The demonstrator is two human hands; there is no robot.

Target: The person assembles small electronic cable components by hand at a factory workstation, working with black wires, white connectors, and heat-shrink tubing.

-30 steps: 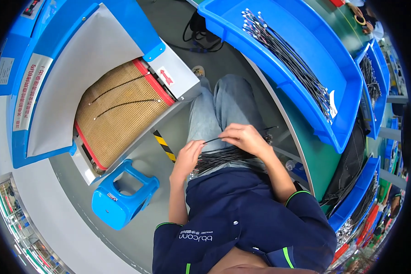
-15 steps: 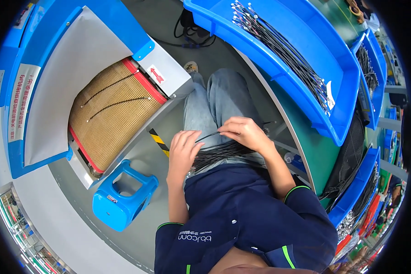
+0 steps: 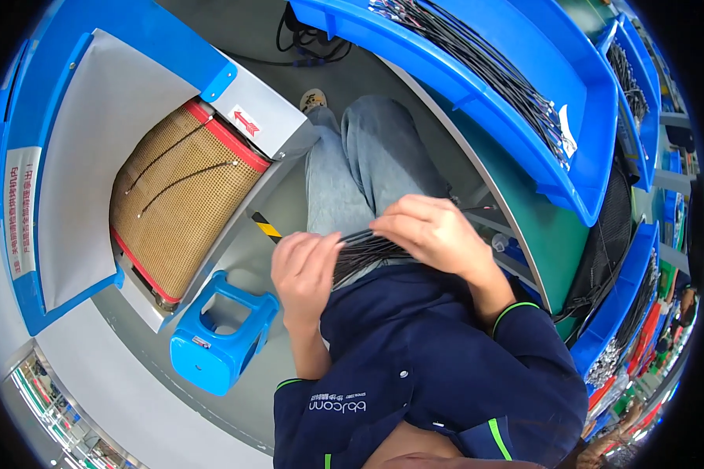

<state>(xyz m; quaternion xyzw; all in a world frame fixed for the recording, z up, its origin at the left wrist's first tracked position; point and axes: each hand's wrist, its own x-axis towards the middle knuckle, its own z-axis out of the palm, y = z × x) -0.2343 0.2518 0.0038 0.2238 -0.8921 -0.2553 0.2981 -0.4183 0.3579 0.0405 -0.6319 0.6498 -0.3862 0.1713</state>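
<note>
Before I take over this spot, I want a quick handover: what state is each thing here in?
Left hand: pinching black cable.
Right hand: pinching it too.
Cable bundle: lying across the lap.
Tan mesh belt: two cables lying apart on it; running or not, can't tell.
Large blue tray: partly filled with cables.
White slip: lying in the tray.
Blue stool: unoccupied.

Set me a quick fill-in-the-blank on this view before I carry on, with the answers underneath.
1. The left hand and right hand hold a thin cable coloured ____.
2. On the tan mesh belt lie ____ separate cables.
3. The plastic stool is ____ in colour.
4. In the picture, the large tray is to the ____ of the belt.

Missing words: black; two; blue; right.
</note>
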